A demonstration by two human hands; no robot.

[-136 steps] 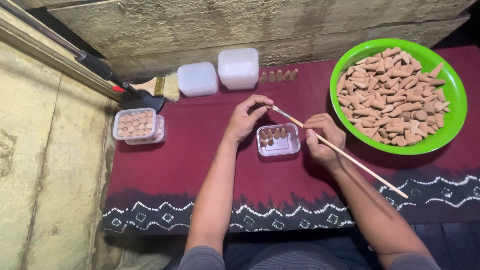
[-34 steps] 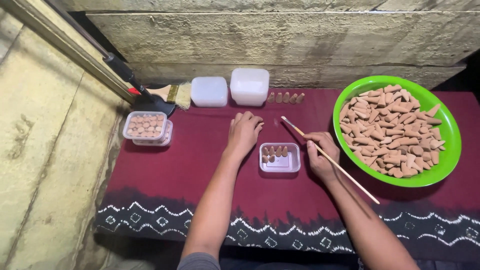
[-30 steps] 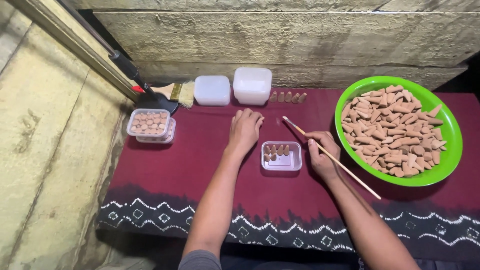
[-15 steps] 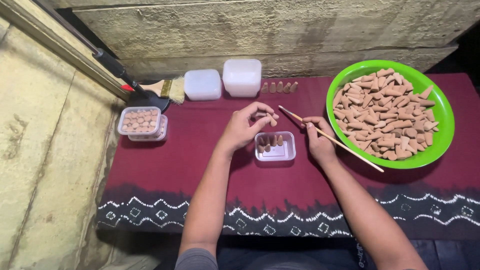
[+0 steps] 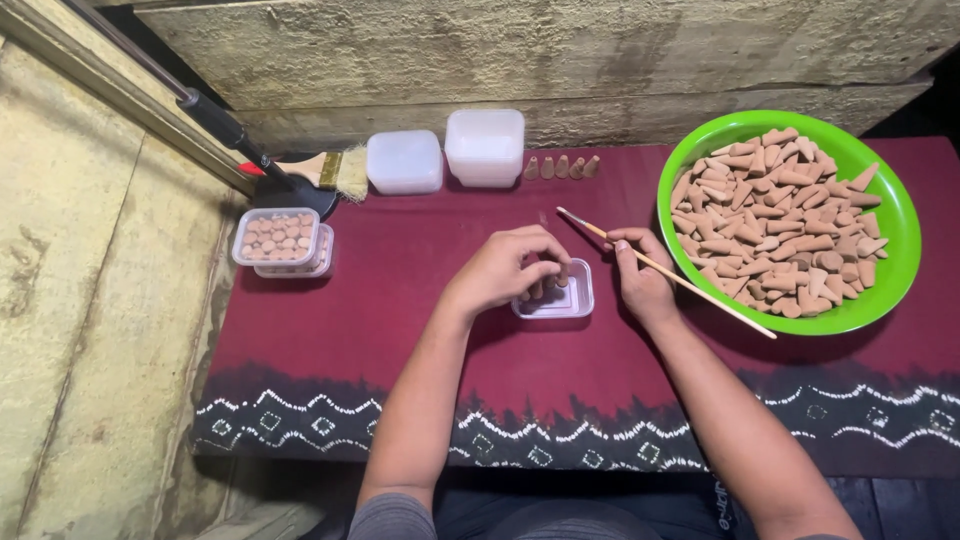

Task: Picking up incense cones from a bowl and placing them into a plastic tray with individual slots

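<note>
A small clear square box sits in the middle of a dark red cloth. My left hand hovers over the box with its fingertips pinched on a small brown cone at the box's top edge. My right hand rests just right of the box and holds a thin wooden stick that slants up-left to down-right. A green bowl heaped with brown clay-coloured cones stands to the right of that hand.
A filled clear box of cones sits at the left on another box. Two white lidded tubs, several loose upright cones and a paintbrush line the back, below a concrete wall. A black-handled tool leans at the left.
My left hand moved from flat on the cloth beyond the box to over the box, fingers now pinched on a cone. My right hand keeps the stick beside the box.
</note>
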